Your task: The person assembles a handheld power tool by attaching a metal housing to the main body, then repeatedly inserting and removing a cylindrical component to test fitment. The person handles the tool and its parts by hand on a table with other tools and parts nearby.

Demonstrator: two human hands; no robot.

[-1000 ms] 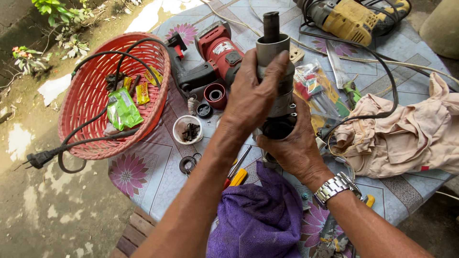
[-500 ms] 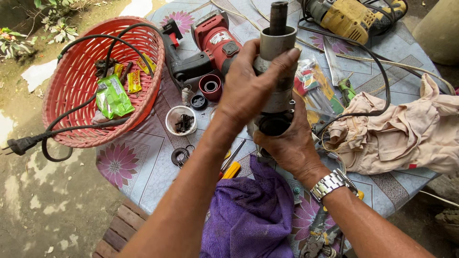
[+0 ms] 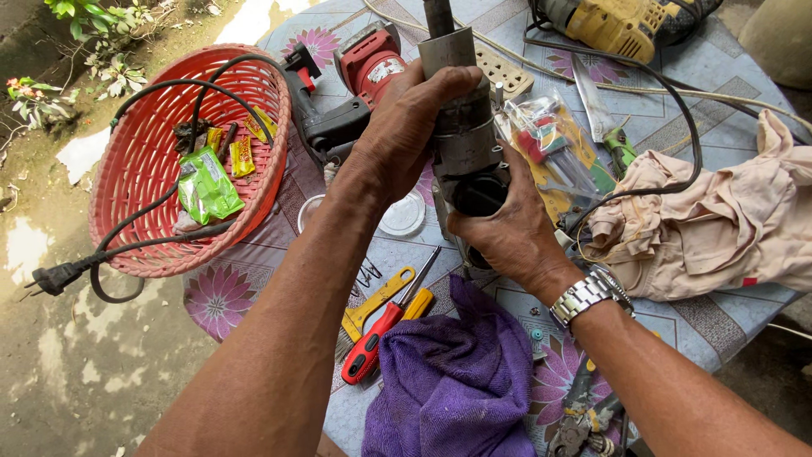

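A grey metal motor part point(image 3: 461, 118) of a power tool, with a dark shaft sticking up, stands upright above the table. My left hand point(image 3: 406, 127) wraps around its upper half from the left. My right hand point(image 3: 507, 228), with a metal wristwatch point(image 3: 584, 296) on the wrist, grips its dark lower end from below and the right. A red and black power tool body point(image 3: 355, 85) lies on the table just behind my left hand. A purple cloth point(image 3: 457, 381) lies under my forearms.
A red woven basket point(image 3: 127, 169) holds a black power cord point(image 3: 169, 93) and small packets at the left. A red-handled screwdriver point(image 3: 376, 338), a yellow tool point(image 3: 630, 25), a beige cloth point(image 3: 727, 220), a clear packet of small parts point(image 3: 554, 152) and pliers point(image 3: 579, 423) lie on the flowered tablecloth point(image 3: 719, 93).
Both hands with the motor part have stayed together while the view moved closer and shifted. The small cup with dark bits is now hidden behind my left arm.
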